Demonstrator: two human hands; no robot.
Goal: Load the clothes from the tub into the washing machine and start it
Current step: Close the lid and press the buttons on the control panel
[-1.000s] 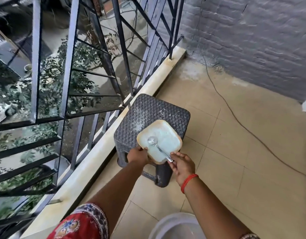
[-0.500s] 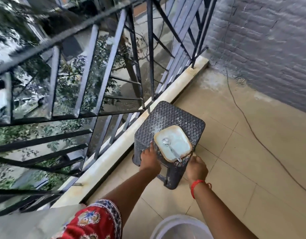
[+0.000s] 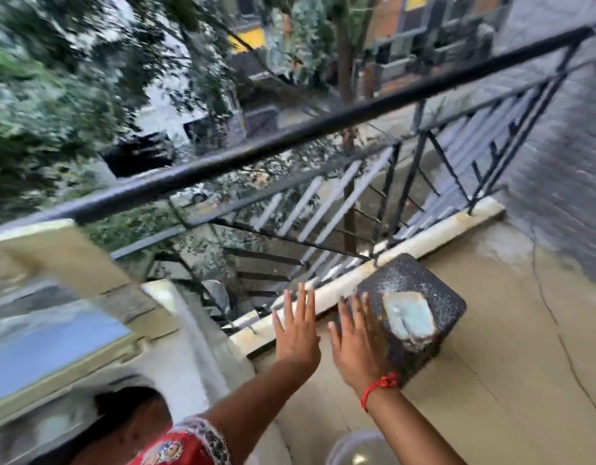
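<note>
Both hands lifted off stool [image 3: 420, 297] | left hand [image 3: 298, 333] grip wide, empty | right hand [image 3: 355, 344] same

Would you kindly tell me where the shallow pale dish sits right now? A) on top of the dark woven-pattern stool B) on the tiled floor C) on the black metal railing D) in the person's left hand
A: the shallow pale dish rests on the top of the dark woven-pattern stool, while the left hand and right hand are spread open, holding nothing.
</note>
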